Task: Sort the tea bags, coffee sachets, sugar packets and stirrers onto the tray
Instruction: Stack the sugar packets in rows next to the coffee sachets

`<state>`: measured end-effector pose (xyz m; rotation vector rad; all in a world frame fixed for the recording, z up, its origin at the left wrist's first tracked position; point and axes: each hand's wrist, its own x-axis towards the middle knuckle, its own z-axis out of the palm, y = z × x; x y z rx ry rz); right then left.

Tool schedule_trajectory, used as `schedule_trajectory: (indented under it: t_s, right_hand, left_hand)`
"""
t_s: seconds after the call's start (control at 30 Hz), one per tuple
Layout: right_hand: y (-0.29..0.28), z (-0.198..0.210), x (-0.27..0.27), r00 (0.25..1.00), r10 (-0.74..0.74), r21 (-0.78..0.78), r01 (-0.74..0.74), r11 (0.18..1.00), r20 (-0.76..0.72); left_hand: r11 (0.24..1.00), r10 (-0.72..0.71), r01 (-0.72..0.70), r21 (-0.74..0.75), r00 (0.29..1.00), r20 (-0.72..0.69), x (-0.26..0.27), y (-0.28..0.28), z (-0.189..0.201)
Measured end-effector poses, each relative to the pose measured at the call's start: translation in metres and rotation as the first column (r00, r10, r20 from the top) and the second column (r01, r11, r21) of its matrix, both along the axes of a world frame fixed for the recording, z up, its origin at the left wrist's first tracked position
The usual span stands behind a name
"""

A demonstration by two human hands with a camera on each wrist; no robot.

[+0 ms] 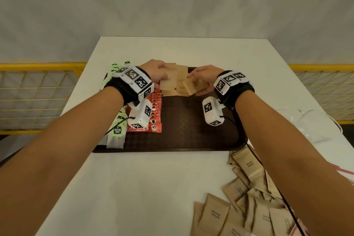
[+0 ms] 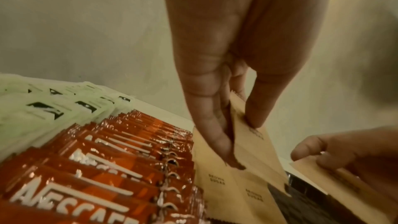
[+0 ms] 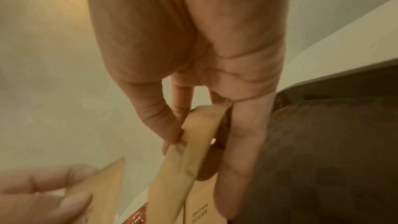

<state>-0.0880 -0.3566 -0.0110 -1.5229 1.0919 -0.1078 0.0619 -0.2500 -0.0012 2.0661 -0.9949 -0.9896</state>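
On the far part of the dark brown tray (image 1: 191,130), my left hand (image 1: 166,78) pinches one brown sugar packet (image 2: 256,144) between thumb and fingers, over a few packets lying there (image 1: 173,90). Just right of it, my right hand (image 1: 194,85) grips a small stack of sugar packets (image 3: 193,144). Red coffee sachets (image 1: 155,115) lie in a row along the tray's left side. Green tea bags (image 1: 117,131) lie further left. Several loose sugar packets (image 1: 247,166) are heaped on the table at the near right, with red-striped stirrers (image 1: 340,171) beside them.
A clear glass bowl (image 1: 316,124) stands on the white table (image 1: 134,188) right of the tray. Yellow railings (image 1: 38,67) run along both sides behind the table. A black cable (image 1: 254,151) trails from my right wrist across the packet heap.
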Motion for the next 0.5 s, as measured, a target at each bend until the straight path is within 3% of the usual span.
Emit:
schedule_trajectory:
  t_s: [0.23,0.4,0.5]
  right_hand:
    - [-0.002,-0.008,-0.012,0.989,-0.058,-0.139,0.040,0.989,-0.132]
    - [0.003,-0.017,-0.008,0.995,-0.096,0.102,0.098,0.990,-0.024]
    - [0.011,-0.022,-0.003,0.997,-0.067,0.059,0.070,0.996,-0.049]
  left_hand:
    - [0.993,-0.083,0.077,0.085,0.993,0.078,-0.011,-0.006,-0.011]
    - [0.960,-0.249,0.181,0.212,0.901,0.356,-0.009,-0.012,-0.013]
    - [0.954,-0.281,0.195,0.226,0.842,0.460,-0.006,-0.014,-0.014]
